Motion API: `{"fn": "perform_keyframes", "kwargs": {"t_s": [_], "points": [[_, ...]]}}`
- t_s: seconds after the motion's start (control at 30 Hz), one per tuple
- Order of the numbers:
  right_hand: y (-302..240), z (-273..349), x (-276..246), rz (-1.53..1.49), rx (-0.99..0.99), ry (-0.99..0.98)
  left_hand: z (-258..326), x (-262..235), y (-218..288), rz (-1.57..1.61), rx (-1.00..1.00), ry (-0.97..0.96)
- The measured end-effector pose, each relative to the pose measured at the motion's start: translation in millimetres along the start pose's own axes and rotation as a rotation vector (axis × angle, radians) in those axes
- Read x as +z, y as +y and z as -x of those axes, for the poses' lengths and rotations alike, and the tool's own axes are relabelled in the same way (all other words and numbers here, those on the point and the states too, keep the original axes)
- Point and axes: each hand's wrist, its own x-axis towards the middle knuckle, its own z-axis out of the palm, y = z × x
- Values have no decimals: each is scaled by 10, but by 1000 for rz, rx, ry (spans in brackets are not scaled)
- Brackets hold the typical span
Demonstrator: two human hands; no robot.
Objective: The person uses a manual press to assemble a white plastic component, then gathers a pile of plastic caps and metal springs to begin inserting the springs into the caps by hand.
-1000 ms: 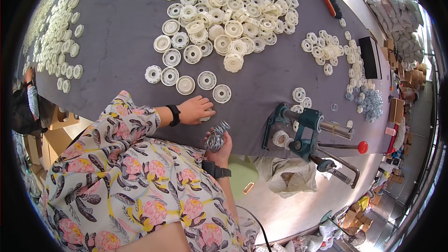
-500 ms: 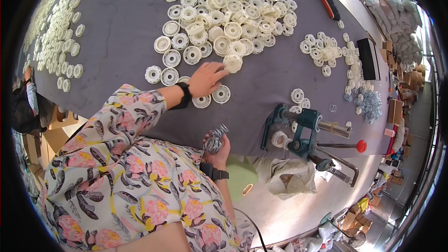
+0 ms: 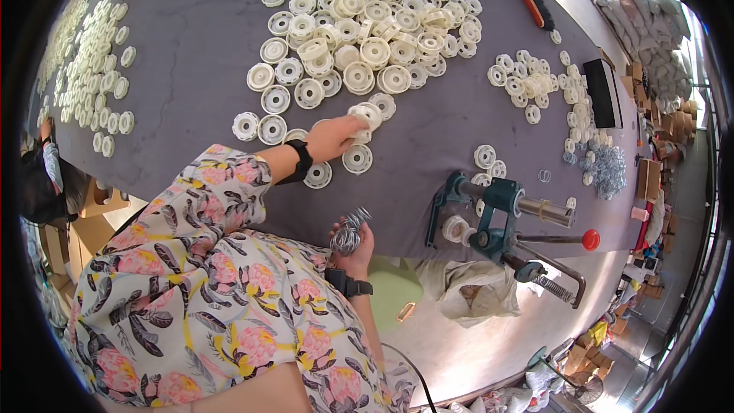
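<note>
My left hand (image 3: 334,138) reaches out over the grey table (image 3: 191,23) and closes its fingers on a white plastic wheel (image 3: 365,116) at the near edge of the big heap of white wheels (image 3: 375,30). My right hand (image 3: 353,241) stays near the table's front edge, gripping a bundle of shiny metal springs (image 3: 348,232). Loose white wheels (image 3: 357,159) lie flat around my left hand.
A teal hand press (image 3: 497,210) with a red-knobbed lever (image 3: 589,239) is clamped at the table's front edge on my right. More wheels lie at the far left (image 3: 84,69) and right (image 3: 527,84), beside a pile of metal rings (image 3: 608,168) and a black box (image 3: 602,93).
My left hand has moved forward and to the right, from the table's front edge to the near side of the wheel heap, and taken hold of a wheel. My right hand has stayed put.
</note>
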Motion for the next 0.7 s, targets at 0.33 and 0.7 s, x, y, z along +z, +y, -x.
{"fn": "perform_keyframes", "kwargs": {"t_s": [0.33, 0.7], "points": [[-56, 0, 133, 53, 7, 19, 158, -24, 35, -31, 29, -11], [-62, -52, -39, 29, 42, 6, -158, -228, -133, -300, -33, 165]]}}
